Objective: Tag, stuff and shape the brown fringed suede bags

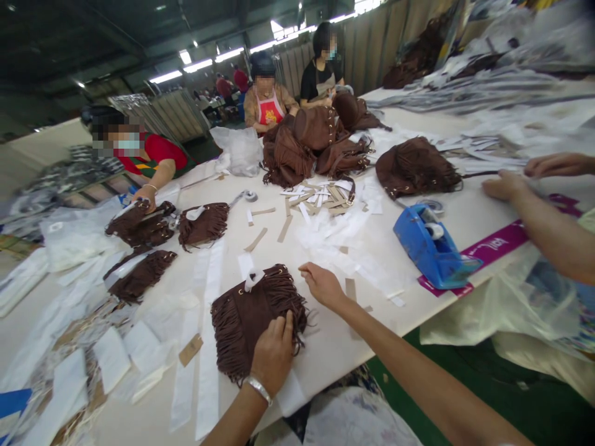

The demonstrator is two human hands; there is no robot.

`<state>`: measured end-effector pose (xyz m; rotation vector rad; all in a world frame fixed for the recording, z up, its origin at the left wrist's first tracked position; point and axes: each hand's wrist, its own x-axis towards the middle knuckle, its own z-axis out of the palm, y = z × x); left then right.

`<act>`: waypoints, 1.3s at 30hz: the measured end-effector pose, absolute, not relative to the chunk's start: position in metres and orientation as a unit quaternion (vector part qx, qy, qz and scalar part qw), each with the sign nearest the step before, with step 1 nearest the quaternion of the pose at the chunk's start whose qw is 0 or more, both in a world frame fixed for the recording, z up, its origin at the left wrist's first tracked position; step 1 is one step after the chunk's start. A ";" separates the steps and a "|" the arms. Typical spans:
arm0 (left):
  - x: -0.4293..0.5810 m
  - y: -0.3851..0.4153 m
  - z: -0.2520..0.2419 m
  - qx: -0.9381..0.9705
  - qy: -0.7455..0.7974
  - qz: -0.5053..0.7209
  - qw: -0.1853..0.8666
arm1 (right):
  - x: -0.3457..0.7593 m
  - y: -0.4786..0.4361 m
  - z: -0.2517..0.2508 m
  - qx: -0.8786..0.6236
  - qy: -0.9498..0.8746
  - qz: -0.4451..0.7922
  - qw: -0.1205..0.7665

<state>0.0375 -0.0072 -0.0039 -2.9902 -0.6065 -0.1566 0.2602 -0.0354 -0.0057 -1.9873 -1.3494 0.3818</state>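
Nearest of all, at the near edge of the tabletop (325,353), the person's left hand (273,354) lies flat with fingers together, pressing down on a brown fringed bag (246,316); a silver bangle (258,389) circles that wrist. Just beyond the bag's right side, the right hand (321,285) rests on the white surface, fingers loosely spread and holding nothing, touching the fringe or just short of it — hard to tell which.

White paper strips and a small brown tag (190,349) lie scattered left of the bag. Toward the right edge stands a blue tape dispenser (430,244) on a magenta strip (493,246), and past it another worker's hands (530,176) rest on the table. Farther across lie more fringed bags: three by the left edge, where a masked worker's hand (145,197) holds one down, a single one (416,167) beyond the dispenser, and a heap (311,145) toward the far end, where two more people sit. Long tube lights run under a dark factory ceiling, and the floor beside the table is green.
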 end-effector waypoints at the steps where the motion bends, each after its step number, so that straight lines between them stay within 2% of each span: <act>1: 0.041 -0.008 0.001 -0.979 -0.196 -0.040 0.045 | 0.264 -0.019 -0.004 -0.765 -0.524 0.135 0.349; 6: 0.066 -0.006 0.023 -0.980 -0.190 0.025 0.054 | 0.267 0.059 -0.010 -0.722 -0.602 0.136 0.314; 10: 0.075 0.004 0.020 -0.983 -0.169 0.058 0.044 | 0.265 0.089 -0.023 -0.692 -0.655 0.136 0.272; 16: 0.067 0.012 0.010 -0.989 -0.131 0.050 0.047 | 0.257 0.098 -0.031 -0.658 -0.709 0.103 0.231; 29: 0.039 0.026 0.004 -0.999 -0.038 0.012 -0.031 | 0.259 0.117 -0.037 -0.633 -0.752 0.080 0.163; 33: 0.043 0.025 -0.001 -0.998 -0.042 0.021 -0.036 | 0.260 0.121 -0.041 -0.614 -0.769 0.076 0.164; 39: 0.039 0.030 -0.010 -0.991 -0.087 -0.001 -0.104 | 0.256 0.118 -0.040 -0.623 -0.759 0.040 0.184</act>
